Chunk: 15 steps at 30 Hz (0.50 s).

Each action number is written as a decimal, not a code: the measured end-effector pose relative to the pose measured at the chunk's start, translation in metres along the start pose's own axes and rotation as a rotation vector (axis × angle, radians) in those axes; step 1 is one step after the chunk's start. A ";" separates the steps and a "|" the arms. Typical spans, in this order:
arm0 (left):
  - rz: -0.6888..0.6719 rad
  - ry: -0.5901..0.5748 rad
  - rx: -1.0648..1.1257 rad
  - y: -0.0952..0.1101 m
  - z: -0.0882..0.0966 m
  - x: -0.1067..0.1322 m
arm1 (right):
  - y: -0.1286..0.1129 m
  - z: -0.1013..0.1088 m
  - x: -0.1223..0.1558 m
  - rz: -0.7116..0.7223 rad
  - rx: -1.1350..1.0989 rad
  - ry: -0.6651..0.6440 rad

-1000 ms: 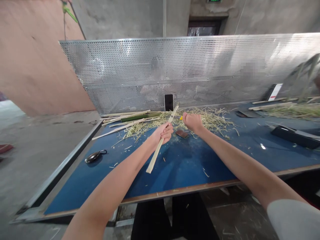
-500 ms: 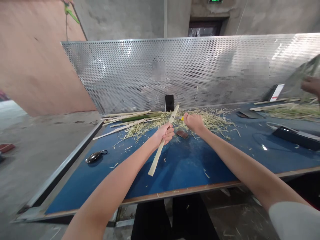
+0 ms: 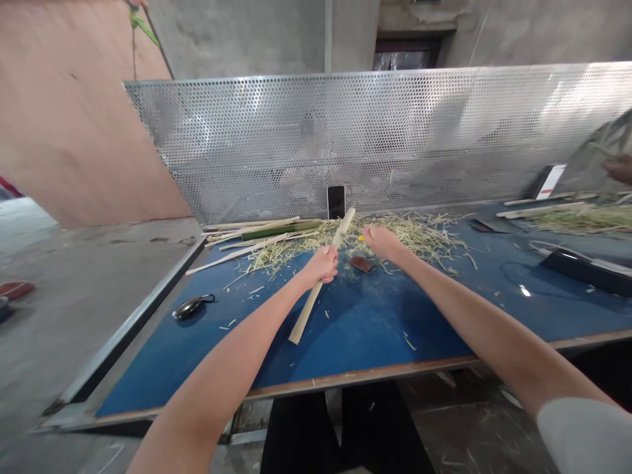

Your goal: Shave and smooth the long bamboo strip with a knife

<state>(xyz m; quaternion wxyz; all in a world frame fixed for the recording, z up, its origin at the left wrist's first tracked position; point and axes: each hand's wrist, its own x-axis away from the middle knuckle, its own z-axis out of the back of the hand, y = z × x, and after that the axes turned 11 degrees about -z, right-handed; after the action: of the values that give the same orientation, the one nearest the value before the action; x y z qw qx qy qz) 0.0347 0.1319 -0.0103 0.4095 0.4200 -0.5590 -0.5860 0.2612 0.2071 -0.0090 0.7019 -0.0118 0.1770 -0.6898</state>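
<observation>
My left hand is closed round the middle of a flat, pale bamboo strip, which slants up and away from me over the blue table. My right hand is closed on a yellow-handled knife, mostly hidden by my fingers. Its thin blade points left at the strip's upper part, by a small raised curl or node; whether it touches cannot be made out. Beneath and behind both hands spreads a heap of thin bamboo shavings. A small brown piece lies on the table just below my right hand.
A phone leans on the perforated metal screen. Bamboo strips and a green piece lie back left. A dark oval object with a loop is at left. A black power strip and another person's hand are at right.
The bamboo strip has turned slightly in my left hand's grip, its near end shifting a little left. My right hand with the knife stays close to the strip. The other person's hand moved slightly right.
</observation>
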 end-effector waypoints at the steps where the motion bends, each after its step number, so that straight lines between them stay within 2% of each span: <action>1: 0.020 -0.003 0.021 -0.004 0.001 0.001 | 0.002 0.000 0.001 0.036 -0.034 -0.075; 4: 0.053 -0.004 0.074 -0.015 0.004 -0.001 | 0.011 -0.001 0.003 0.164 -0.197 -0.295; 6: 0.055 0.025 0.117 -0.020 0.007 -0.004 | 0.018 -0.001 0.004 0.222 -0.354 -0.381; 10: 0.072 0.081 0.154 -0.021 0.007 -0.009 | 0.017 -0.003 0.004 0.165 -0.554 -0.317; 15: 0.040 0.060 0.090 -0.019 0.000 -0.006 | -0.010 -0.016 0.011 0.064 -0.565 -0.147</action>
<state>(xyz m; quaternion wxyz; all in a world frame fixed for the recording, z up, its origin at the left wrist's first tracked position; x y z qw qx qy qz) 0.0368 0.1382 -0.0295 0.4185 0.4441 -0.5806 -0.5390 0.2467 0.1999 -0.0237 0.7032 -0.2511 0.3110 -0.5880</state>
